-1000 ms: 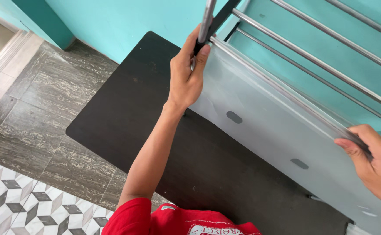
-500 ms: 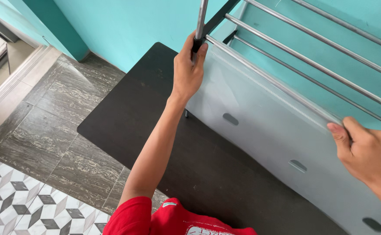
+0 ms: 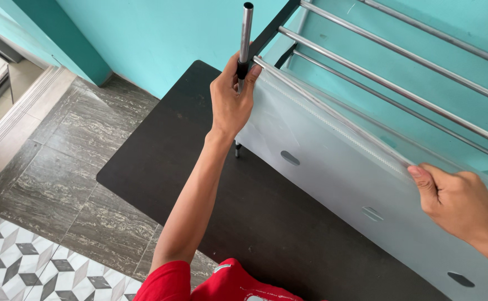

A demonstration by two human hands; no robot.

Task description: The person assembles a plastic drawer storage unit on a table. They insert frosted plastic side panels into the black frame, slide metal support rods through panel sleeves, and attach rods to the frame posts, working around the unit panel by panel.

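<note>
Turquoise walls (image 3: 160, 39) close off the room at twelve o'clock, and grey marbled floor tiles (image 3: 49, 167) are seen at nine o'clock, giving way to patterned black-and-white tiles (image 3: 15, 262) at seven o'clock. A black mat (image 3: 166, 161) is laid across the floor from the centre toward five o'clock, and one foot of the rack is seen resting on it.

A metal rack (image 3: 400, 83) with several horizontal chrome bars is stood on the mat from twelve to three o'clock, and a pale translucent plastic sheet (image 3: 333, 184) with oval slots is draped down its front. An upright chrome post (image 3: 246, 33) is gripped near its black joint by the left hand (image 3: 231, 100), the fingers wrapped fully around it. At four o'clock the upper edge of the sheet, along the front bar, is pinched by the right hand (image 3: 458, 203), the fingers curled closed. A red sleeve (image 3: 199, 284) is seen at six o'clock.
</note>
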